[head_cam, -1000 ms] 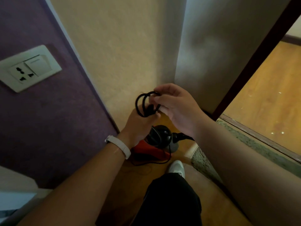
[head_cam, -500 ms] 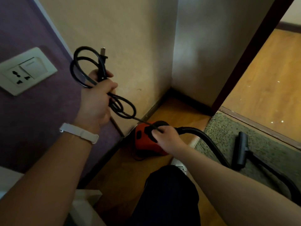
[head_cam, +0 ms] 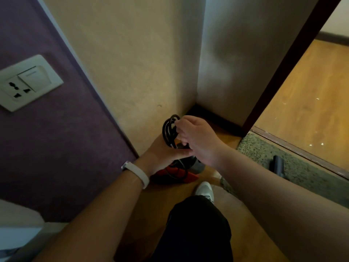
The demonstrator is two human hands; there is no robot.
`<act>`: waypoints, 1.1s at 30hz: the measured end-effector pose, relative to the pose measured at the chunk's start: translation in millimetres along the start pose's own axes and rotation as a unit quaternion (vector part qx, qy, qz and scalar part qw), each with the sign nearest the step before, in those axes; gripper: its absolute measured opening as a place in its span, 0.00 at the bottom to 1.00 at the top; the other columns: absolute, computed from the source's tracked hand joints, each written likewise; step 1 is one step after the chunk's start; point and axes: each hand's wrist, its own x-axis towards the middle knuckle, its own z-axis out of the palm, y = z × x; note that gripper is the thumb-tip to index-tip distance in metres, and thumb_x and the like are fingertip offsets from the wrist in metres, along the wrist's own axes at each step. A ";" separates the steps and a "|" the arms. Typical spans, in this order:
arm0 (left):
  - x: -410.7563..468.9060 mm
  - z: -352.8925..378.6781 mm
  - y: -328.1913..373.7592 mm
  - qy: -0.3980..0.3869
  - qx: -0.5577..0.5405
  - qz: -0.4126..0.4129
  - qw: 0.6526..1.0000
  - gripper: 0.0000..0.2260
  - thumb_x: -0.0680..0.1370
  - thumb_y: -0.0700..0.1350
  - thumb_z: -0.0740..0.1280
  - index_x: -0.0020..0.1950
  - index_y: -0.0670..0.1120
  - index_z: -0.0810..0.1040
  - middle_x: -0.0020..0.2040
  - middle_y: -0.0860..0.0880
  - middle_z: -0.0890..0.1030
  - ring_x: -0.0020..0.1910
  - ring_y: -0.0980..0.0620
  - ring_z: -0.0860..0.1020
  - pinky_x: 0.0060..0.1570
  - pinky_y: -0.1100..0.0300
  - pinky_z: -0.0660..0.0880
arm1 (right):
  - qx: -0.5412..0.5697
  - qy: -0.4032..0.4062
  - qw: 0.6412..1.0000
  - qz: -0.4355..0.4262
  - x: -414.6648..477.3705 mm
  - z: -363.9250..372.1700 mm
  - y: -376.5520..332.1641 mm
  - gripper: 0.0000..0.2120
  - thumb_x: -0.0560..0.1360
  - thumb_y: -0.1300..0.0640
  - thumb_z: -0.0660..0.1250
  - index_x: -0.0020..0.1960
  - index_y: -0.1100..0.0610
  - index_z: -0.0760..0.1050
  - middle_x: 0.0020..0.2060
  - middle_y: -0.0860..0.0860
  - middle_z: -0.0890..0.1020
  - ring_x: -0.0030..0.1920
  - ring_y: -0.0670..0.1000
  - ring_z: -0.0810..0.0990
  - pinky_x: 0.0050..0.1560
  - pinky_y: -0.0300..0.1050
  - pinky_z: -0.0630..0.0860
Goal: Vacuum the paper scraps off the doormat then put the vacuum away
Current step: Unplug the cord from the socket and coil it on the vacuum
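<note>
Wall socket (head_cam: 28,83) is on the purple wall at the far left. My left hand (head_cam: 162,154), white band (head_cam: 137,173) on the wrist, is curled round the bottom of the coiled black cord (head_cam: 169,129). My right hand (head_cam: 200,140) pinches the loops from the other side. The red vacuum (head_cam: 175,173) sits on the wood floor right under both hands, near the wall corner. The doormat (head_cam: 264,154) is off to the right along the door threshold, with the black nozzle (head_cam: 278,165) lying on it.

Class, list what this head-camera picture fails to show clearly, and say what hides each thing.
Vacuum: head view, mostly behind the left hand and right hand.
Cord plug: head view, hidden inside the hands' grip.
Nozzle: lower end behind the right forearm.
White specks on the wooden floor: too small to identify.
</note>
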 end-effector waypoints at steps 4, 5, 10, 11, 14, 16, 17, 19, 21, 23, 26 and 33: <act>5.5 13.8 -2.5 0.000 -0.040 0.034 0.999 0.15 0.74 0.32 0.72 0.60 0.41 0.78 0.53 0.39 0.83 0.55 0.44 0.81 0.58 0.46 0.78 | -0.040 0.011 0.999 -0.029 -1.6 -3.9 1.6 0.15 0.78 0.55 0.62 0.33 0.52 0.73 0.25 0.47 0.70 0.31 0.51 0.71 0.35 0.49 0.72; 7.0 16.0 -4.4 0.006 -0.040 0.041 0.998 0.13 0.75 0.32 0.71 0.58 0.38 0.78 0.52 0.36 0.82 0.54 0.42 0.81 0.57 0.43 0.78 | -0.053 0.009 0.998 -0.033 -2.1 -5.5 2.8 0.14 0.78 0.54 0.63 0.34 0.51 0.73 0.26 0.48 0.71 0.32 0.51 0.71 0.38 0.52 0.74; 15.7 22.4 -12.3 0.053 0.004 0.037 0.998 0.10 0.72 0.49 0.73 0.51 0.47 0.81 0.44 0.48 0.84 0.48 0.48 0.82 0.48 0.48 0.79 | -0.103 0.043 0.992 -0.066 -5.7 -11.2 6.7 0.11 0.79 0.54 0.62 0.40 0.53 0.76 0.32 0.48 0.75 0.34 0.47 0.74 0.39 0.43 0.72; 18.2 21.2 -14.4 0.067 0.031 0.022 0.997 0.12 0.71 0.53 0.72 0.51 0.50 0.82 0.45 0.50 0.84 0.48 0.48 0.82 0.48 0.47 0.79 | -0.110 0.050 0.990 -0.077 -6.0 -13.9 7.2 0.10 0.80 0.53 0.62 0.41 0.52 0.77 0.34 0.47 0.77 0.35 0.46 0.76 0.40 0.41 0.73; 28.7 16.0 -20.5 0.091 0.051 -0.019 0.994 0.12 0.74 0.51 0.71 0.57 0.51 0.82 0.49 0.49 0.85 0.52 0.48 0.82 0.52 0.46 0.80 | -0.127 0.043 0.987 -0.091 -2.0 -24.0 14.6 0.07 0.80 0.51 0.62 0.50 0.48 0.79 0.42 0.44 0.81 0.43 0.43 0.80 0.43 0.40 0.76; 37.7 14.4 -22.7 0.090 0.027 -0.023 0.995 0.11 0.78 0.46 0.71 0.60 0.49 0.82 0.52 0.49 0.85 0.54 0.49 0.82 0.53 0.48 0.80 | -0.117 0.034 0.989 -0.085 5.8 -32.8 26.2 0.08 0.80 0.50 0.62 0.57 0.46 0.77 0.47 0.42 0.81 0.46 0.41 0.80 0.45 0.40 0.78; 44.5 13.9 -23.2 0.109 0.026 -0.018 0.993 0.09 0.78 0.45 0.70 0.58 0.48 0.82 0.51 0.47 0.85 0.52 0.48 0.82 0.52 0.47 0.80 | -0.112 0.031 0.990 -0.083 11.4 -38.1 34.7 0.10 0.80 0.51 0.62 0.61 0.45 0.75 0.50 0.42 0.81 0.47 0.40 0.80 0.45 0.38 0.78; 60.8 13.8 -24.2 0.199 0.003 -0.023 0.980 0.04 0.78 0.44 0.69 0.50 0.47 0.82 0.44 0.46 0.84 0.45 0.45 0.82 0.43 0.47 0.79 | -0.110 0.038 0.991 -0.061 26.3 -49.5 59.3 0.16 0.79 0.52 0.64 0.66 0.46 0.70 0.56 0.43 0.79 0.55 0.41 0.78 0.53 0.40 0.76; 76.3 12.7 -21.4 0.279 -0.075 -0.033 0.957 0.05 0.78 0.41 0.67 0.43 0.49 0.79 0.35 0.52 0.79 0.37 0.53 0.78 0.34 0.59 0.74 | -0.150 0.029 0.988 -0.019 43.4 -58.4 91.6 0.22 0.78 0.53 0.66 0.70 0.48 0.68 0.62 0.45 0.76 0.63 0.44 0.74 0.63 0.46 0.74; 88.3 7.9 -16.4 0.289 -0.143 -0.027 0.946 0.07 0.78 0.39 0.65 0.42 0.48 0.75 0.32 0.54 0.73 0.30 0.59 0.73 0.28 0.65 0.69 | -0.210 -0.032 0.977 0.013 56.1 -57.3 121.8 0.29 0.74 0.50 0.69 0.73 0.49 0.66 0.67 0.46 0.73 0.68 0.46 0.71 0.69 0.50 0.71; 98.5 -3.0 -15.9 0.263 -0.230 -0.006 0.937 0.10 0.80 0.35 0.61 0.42 0.47 0.73 0.31 0.54 0.69 0.28 0.59 0.67 0.26 0.67 0.65 | -0.262 -0.121 0.957 0.019 75.2 -37.8 161.3 0.32 0.75 0.46 0.68 0.76 0.51 0.62 0.71 0.47 0.70 0.71 0.48 0.68 0.71 0.48 0.67; 101.9 -37.8 -49.1 0.284 -0.288 0.007 0.915 0.08 0.79 0.36 0.59 0.43 0.46 0.73 0.30 0.52 0.67 0.28 0.56 0.66 0.31 0.62 0.64 | -0.198 -0.093 0.974 0.061 107.6 -5.8 195.6 0.07 0.84 0.53 0.58 0.50 0.55 0.72 0.35 0.51 0.72 0.31 0.50 0.67 0.35 0.46 0.66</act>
